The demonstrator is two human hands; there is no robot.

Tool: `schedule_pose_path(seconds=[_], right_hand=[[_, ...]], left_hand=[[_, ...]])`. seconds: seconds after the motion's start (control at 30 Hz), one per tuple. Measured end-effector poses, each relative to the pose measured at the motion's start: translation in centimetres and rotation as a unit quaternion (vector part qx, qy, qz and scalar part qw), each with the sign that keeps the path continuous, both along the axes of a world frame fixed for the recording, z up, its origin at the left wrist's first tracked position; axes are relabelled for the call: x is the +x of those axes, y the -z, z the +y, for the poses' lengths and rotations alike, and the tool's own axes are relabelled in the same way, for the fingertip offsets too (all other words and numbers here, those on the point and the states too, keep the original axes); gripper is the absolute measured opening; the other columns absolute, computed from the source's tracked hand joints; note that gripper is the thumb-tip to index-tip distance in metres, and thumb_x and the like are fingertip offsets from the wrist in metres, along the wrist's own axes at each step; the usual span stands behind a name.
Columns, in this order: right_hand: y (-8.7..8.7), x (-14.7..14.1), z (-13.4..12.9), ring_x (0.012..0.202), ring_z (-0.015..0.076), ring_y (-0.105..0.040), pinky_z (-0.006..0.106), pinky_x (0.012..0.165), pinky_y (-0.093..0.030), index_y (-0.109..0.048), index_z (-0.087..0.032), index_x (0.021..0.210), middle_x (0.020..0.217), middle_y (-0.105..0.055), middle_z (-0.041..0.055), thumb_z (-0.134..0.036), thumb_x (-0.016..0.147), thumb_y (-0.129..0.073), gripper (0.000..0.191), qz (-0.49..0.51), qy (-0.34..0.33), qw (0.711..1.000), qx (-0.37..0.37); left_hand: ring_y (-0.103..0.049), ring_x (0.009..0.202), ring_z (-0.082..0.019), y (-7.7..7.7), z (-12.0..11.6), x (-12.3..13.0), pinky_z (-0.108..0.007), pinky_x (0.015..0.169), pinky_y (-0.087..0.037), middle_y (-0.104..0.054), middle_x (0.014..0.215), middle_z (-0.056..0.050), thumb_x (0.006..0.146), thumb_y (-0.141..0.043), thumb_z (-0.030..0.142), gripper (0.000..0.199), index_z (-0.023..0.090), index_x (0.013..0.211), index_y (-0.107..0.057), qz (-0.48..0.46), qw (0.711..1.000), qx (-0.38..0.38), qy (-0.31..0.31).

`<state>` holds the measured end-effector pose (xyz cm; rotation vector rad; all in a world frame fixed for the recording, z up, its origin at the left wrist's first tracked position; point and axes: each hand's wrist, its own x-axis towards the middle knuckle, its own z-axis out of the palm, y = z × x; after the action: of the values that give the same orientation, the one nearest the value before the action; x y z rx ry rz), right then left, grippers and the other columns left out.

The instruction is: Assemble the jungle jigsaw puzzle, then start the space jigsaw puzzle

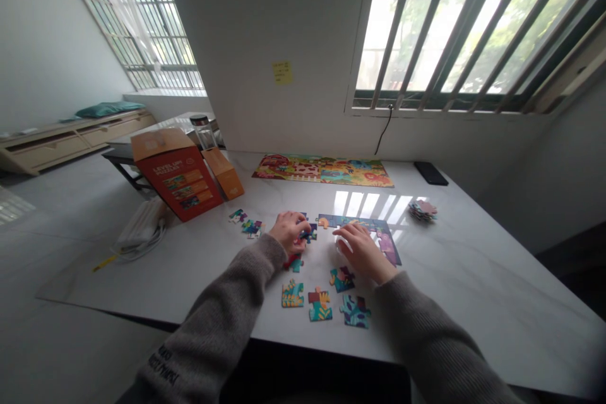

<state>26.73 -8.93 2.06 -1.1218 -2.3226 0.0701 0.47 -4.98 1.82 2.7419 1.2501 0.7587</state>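
the white marbled table (pixel 454 315) stretches below a barred window (pixel 440 44). your left hand (pixel 303 231) curls over dark puzzle pieces (pixel 312 233); whether it grips one, you cannot tell. your right hand (pixel 337 241), fingers loosely spread, is just beside the joined border (pixel 388 246), at its twelve to two o'clock. loose pieces (pixel 320 305) lie at six o'clock from between your hands, a piece stack (pixel 423 210) at two.

Some loose multicoloured cardboard puzzle pieces (pixel 320 306) are on the white marbled table (pixel 454 278), in front of the dark L-shaped cardboard puzzle section (pixel 374 225). Big red-orange cardboard box (pixel 182 180)'s off left, long colourful cardboard puzzle (pixel 326 170)'s behind, pale cardboard piece stack (pixel 423 211)'s right, flat black phone (pixel 430 173) behind that.
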Motion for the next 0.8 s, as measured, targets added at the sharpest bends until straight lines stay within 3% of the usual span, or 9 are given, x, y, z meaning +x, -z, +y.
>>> schedule_pose_path(seconds=[0.2,0.37,0.57,0.8], right_hand=[[0.1,-0.5,-0.1,0.103,0.0261,-0.055,0.044,0.093,-0.048,-0.064,-0.022,0.112,0.105,-0.064,0.0092,-0.011,0.094,-0.051,0.025,-0.007,-0.017,1.000,0.004],[0.5,-0.4,0.1,0.103,0.0254,-0.056,0.043,0.093,-0.049,-0.065,-0.022,0.112,0.106,-0.064,0.0091,-0.009,0.092,-0.052,0.027,-0.013,-0.009,1.000,0.005],[0.6,-0.4,0.1,0.103,0.0250,-0.056,0.041,0.094,-0.048,-0.064,-0.021,0.111,0.106,-0.064,0.0087,-0.008,0.091,-0.053,0.026,-0.025,-0.007,1.000,-0.002],[0.9,-0.2,0.3,0.104,0.0245,-0.055,0.040,0.095,-0.047,-0.064,-0.022,0.112,0.106,-0.064,0.0086,-0.009,0.092,-0.053,0.026,-0.023,-0.005,1.000,-0.008]], left_hand=[[-0.057,0.102,-0.027,-0.4,4.6,-0.3,-0.043,0.097,-0.044,-0.059,0.109,-0.010,0.069,-0.065,0.012,0.037,0.022,0.104,-0.071,-0.009,1.000,0.015,0.012],[-0.061,0.097,-0.025,0.6,7.1,0.9,-0.038,0.095,-0.048,-0.061,0.104,-0.009,0.067,-0.065,0.011,0.038,0.020,0.103,-0.073,-0.022,0.998,-0.013,0.050],[-0.062,0.105,-0.025,2.1,7.5,1.2,-0.038,0.100,-0.047,-0.064,0.118,-0.010,0.071,-0.064,0.011,0.034,0.020,0.103,-0.073,0.011,0.999,-0.025,0.037],[-0.063,0.103,-0.025,1.4,7.0,1.1,-0.041,0.100,-0.046,-0.070,0.115,-0.006,0.074,-0.063,0.013,0.034,0.022,0.106,-0.073,0.037,0.999,-0.024,0.021]])
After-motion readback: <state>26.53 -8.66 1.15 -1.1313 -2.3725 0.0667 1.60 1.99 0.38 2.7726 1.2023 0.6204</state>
